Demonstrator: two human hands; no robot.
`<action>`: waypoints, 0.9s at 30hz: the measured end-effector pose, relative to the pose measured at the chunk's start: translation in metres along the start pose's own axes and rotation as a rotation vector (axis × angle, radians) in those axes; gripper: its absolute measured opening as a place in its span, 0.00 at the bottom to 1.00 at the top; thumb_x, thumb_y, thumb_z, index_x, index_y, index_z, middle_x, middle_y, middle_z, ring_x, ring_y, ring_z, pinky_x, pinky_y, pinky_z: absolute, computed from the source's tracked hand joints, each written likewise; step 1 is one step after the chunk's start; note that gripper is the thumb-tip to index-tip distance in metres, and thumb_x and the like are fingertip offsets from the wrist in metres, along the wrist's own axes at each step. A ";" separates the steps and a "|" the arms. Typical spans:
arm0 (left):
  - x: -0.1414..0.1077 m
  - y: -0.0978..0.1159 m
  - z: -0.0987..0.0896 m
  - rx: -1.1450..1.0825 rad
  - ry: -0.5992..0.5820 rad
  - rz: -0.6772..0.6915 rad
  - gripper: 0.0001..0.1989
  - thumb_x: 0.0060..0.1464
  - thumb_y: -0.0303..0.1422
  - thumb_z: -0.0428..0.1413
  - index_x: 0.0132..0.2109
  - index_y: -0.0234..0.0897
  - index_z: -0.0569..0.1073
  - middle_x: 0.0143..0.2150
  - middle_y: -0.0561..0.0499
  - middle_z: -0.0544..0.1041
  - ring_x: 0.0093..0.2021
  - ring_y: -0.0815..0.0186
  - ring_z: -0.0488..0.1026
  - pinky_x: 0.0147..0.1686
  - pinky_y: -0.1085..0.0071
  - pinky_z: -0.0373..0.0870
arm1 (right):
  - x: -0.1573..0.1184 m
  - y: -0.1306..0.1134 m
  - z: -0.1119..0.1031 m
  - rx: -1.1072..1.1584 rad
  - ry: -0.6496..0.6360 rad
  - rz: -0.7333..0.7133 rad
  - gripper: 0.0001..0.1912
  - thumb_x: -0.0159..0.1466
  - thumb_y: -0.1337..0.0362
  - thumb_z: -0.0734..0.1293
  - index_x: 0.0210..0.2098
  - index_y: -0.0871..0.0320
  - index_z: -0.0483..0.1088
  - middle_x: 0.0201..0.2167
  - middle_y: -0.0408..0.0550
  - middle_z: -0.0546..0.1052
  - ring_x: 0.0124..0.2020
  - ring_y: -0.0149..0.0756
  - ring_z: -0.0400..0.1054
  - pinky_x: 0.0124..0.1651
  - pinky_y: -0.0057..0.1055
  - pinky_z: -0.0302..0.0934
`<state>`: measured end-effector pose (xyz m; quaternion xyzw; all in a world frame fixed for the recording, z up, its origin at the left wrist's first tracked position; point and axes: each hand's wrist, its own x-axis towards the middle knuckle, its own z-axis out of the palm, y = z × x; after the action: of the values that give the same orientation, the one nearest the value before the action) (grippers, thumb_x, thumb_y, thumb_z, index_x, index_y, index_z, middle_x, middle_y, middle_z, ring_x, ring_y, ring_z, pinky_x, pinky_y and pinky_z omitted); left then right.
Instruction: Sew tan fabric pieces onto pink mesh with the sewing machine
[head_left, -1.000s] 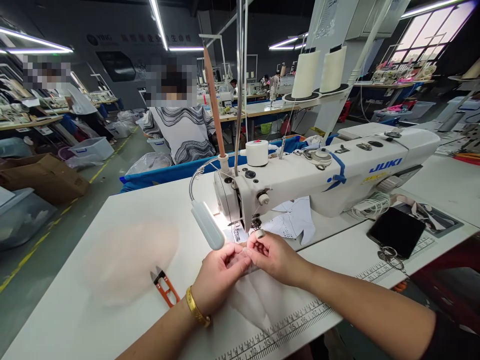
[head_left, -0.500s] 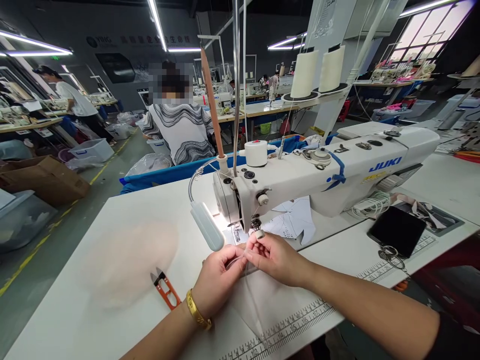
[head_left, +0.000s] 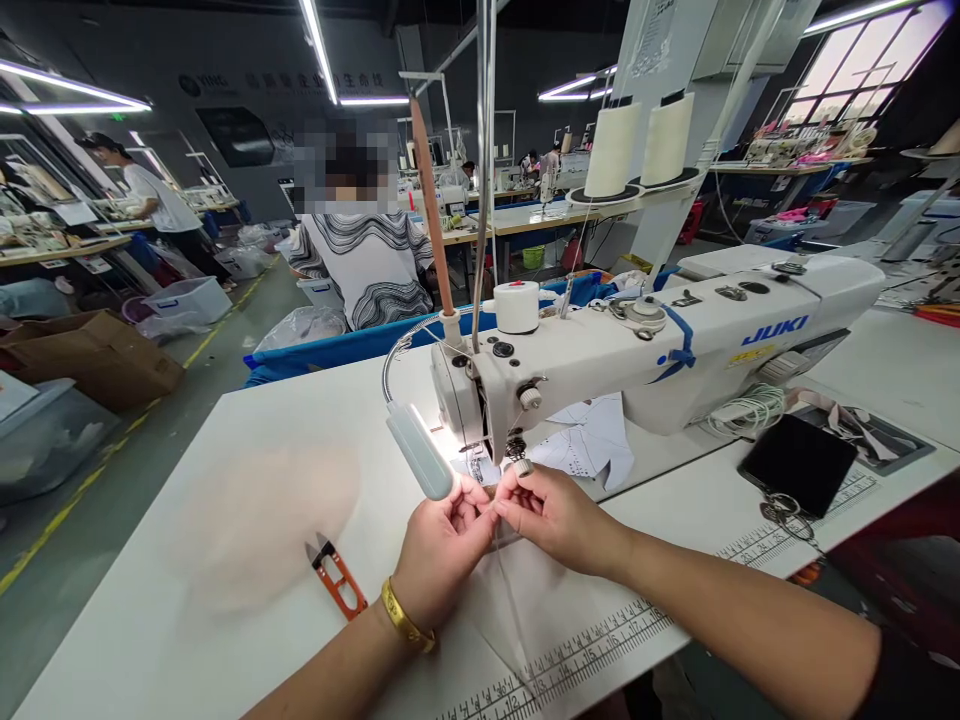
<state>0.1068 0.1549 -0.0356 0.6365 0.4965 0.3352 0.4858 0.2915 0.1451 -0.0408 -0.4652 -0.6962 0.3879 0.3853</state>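
My left hand (head_left: 444, 548), a gold bangle at its wrist, pinches a thin, sheer whitish fabric (head_left: 511, 610) between thumb and curled fingers. Fingertips of my right hand (head_left: 561, 522) grip the same fabric, almost touching the left thumb. Both hands are just in front of the needle area of a white sewing machine (head_left: 592, 345). The fabric hangs from the fingers over the table toward the front edge; its held edge is mostly hidden. Orange thread snips (head_left: 339, 580) lie left of my left wrist. A small lamp (head_left: 420, 455) lights the needle area.
Patterned white pieces (head_left: 589, 440) lie behind the needle area. A sheer beige piece (head_left: 262, 520) spreads on the left of the table (head_left: 172, 600). A black phone (head_left: 799, 462) with keys lies right. A ruler strip (head_left: 585, 655) runs along the front edge. A co-worker (head_left: 367, 260) sits ahead.
My left fingers have curled in more, and the pale strip visible between them before is now hidden. My right hand keeps its pinch. The view has shifted slightly.
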 end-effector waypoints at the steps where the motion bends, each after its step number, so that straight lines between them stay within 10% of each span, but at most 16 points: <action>1: 0.000 0.000 0.000 -0.011 -0.012 -0.006 0.15 0.51 0.45 0.61 0.31 0.39 0.69 0.20 0.61 0.61 0.21 0.72 0.56 0.22 0.75 0.55 | 0.000 0.000 0.000 -0.020 0.007 -0.012 0.05 0.64 0.67 0.67 0.31 0.56 0.73 0.25 0.38 0.70 0.27 0.29 0.60 0.31 0.27 0.54; 27: -0.001 -0.009 -0.002 -0.018 -0.055 -0.003 0.16 0.53 0.44 0.62 0.31 0.38 0.68 0.24 0.58 0.63 0.26 0.71 0.57 0.26 0.75 0.55 | -0.003 0.004 0.000 -0.103 0.043 -0.113 0.06 0.63 0.70 0.69 0.30 0.56 0.73 0.24 0.37 0.72 0.27 0.29 0.62 0.32 0.26 0.54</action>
<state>0.1017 0.1547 -0.0431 0.6404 0.4806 0.3213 0.5057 0.2941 0.1434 -0.0447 -0.4526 -0.7320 0.3188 0.3971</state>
